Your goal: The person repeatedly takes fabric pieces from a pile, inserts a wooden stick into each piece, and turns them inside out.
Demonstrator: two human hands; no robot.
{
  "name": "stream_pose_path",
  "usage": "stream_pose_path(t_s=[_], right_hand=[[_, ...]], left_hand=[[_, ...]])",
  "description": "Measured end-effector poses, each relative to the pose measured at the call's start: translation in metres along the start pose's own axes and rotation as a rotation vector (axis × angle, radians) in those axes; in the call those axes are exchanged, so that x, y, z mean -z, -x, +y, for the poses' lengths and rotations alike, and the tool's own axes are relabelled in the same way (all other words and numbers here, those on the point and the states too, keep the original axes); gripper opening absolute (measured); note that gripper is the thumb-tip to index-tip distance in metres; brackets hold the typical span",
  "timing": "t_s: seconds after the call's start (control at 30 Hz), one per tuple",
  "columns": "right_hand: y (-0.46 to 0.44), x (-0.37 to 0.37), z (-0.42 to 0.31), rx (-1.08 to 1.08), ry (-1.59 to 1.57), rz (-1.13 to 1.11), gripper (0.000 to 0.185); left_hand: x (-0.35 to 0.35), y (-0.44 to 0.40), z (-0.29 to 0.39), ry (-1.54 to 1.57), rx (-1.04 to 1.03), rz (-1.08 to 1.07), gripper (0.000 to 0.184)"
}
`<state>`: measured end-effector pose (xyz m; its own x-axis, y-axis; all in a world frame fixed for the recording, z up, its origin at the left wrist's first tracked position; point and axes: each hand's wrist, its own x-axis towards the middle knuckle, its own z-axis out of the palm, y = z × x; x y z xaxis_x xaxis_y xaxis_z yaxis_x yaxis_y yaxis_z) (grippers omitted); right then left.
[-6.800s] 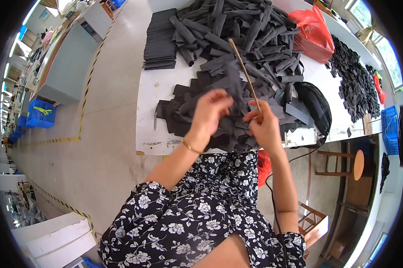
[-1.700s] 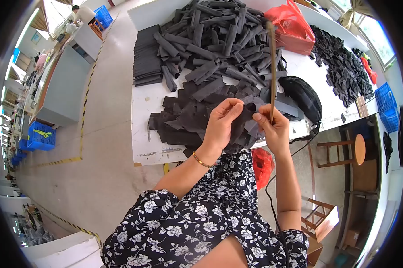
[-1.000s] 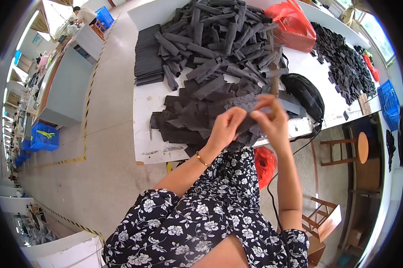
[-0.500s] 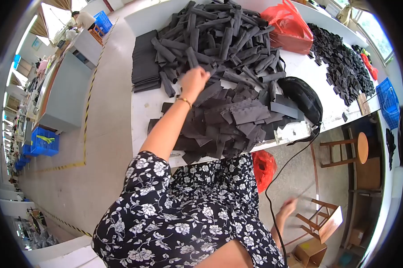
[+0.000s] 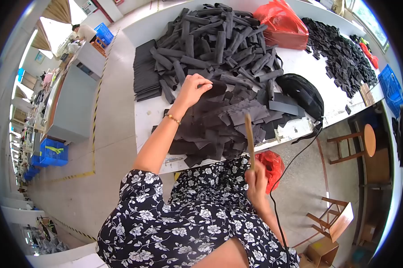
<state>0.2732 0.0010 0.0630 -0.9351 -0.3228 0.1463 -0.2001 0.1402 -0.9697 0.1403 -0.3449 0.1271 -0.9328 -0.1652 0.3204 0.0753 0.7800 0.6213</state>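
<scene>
My left hand [image 5: 193, 91], with a beaded bracelet at the wrist, is over the near edge of the pile. Its fingers are pinched on the edge of a dark fabric piece [image 5: 216, 90]. My right hand [image 5: 257, 182] is closed around a long, thin wooden stick [image 5: 249, 136], which points up toward the table; whether its far end carries anything is unclear. Beneath and between the hands lie loose flat dark grey pieces [image 5: 219, 118], overlapping one another. Beyond them rises a heap of rolled dark grey pieces [image 5: 219, 44]. A neat stack of flat strips [image 5: 146, 73] lies at left.
A black bag-like object [image 5: 302, 94] with a cable [image 5: 285, 172] lies right of the pieces. Farther right are a red plastic bag [image 5: 284, 27] and many small dark pieces [image 5: 337, 58]. Another red bag [image 5: 273, 166] hangs below the table edge. Wooden stools [image 5: 369, 140] stand at right.
My right hand has risen from low beside the stools to the table's front edge, bringing the stick up. My left hand has shifted slightly nearer, now with a dark piece at its fingertips.
</scene>
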Motion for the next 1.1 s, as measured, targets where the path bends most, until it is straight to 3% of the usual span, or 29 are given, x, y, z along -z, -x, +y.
stream_pose_path(t_s=[0.17,0.27,0.4,0.57,0.67,0.7,0.73,0.77,0.83,0.87,0.9,0.97,1.03,1.1], right_hand=[[-0.077,0.033,-0.038,0.071,0.109,-0.041,0.02],[-0.087,0.051,-0.048,0.145,0.291,-0.115,0.019],[-0.09,0.054,-0.053,0.232,0.429,-0.186,0.02],[-0.095,0.042,-0.05,0.285,0.563,-0.279,0.027],[-0.099,0.005,-0.057,0.179,0.429,-0.331,0.032],[-0.101,-0.005,-0.045,0.135,0.246,-0.367,0.032],[-0.101,-0.014,-0.036,0.108,0.148,-0.355,0.03],[-0.099,-0.019,-0.031,0.083,0.049,-0.347,0.029],[-0.093,-0.026,-0.028,0.014,-0.079,-0.385,0.028],[-0.09,-0.031,-0.026,-0.026,-0.13,-0.406,0.029],[-0.088,-0.037,-0.024,-0.071,-0.176,-0.431,0.029],[-0.081,-0.057,-0.012,-0.009,-0.032,-0.385,0.019],[-0.073,-0.072,-0.016,0.124,0.147,-0.219,0.016],[-0.064,-0.077,-0.018,0.11,0.2,-0.175,0.016]], left_hand=[[0.057,0.04,0.025,-0.097,-0.202,-0.04,0.015],[0.074,0.053,0.03,-0.087,-0.134,-0.048,0.015],[0.077,0.06,0.033,-0.07,-0.157,-0.077,0.015],[0.061,0.06,0.048,-0.088,-0.366,-0.129,0.012],[0.035,0.07,0.072,-0.147,-0.473,-0.178,0.012],[0.033,0.077,0.087,-0.203,-0.493,-0.203,0.015],[0.034,0.084,0.102,-0.216,-0.541,-0.029,0.018],[0.041,0.089,0.107,-0.278,-0.527,0.219,0.038],[0.035,0.097,0.091,0.182,-0.309,0.834,0.064],[0.019,0.109,0.071,0.92,-0.009,0.445,0.077],[-0.007,0.109,0.04,1.453,0.047,0.186,0.059],[-0.043,0.129,0.052,1.773,0.448,0.046,0.038],[-0.055,0.137,0.072,1.774,0.502,0.196,0.029],[-0.059,0.137,0.076,1.755,0.53,0.278,0.025]])
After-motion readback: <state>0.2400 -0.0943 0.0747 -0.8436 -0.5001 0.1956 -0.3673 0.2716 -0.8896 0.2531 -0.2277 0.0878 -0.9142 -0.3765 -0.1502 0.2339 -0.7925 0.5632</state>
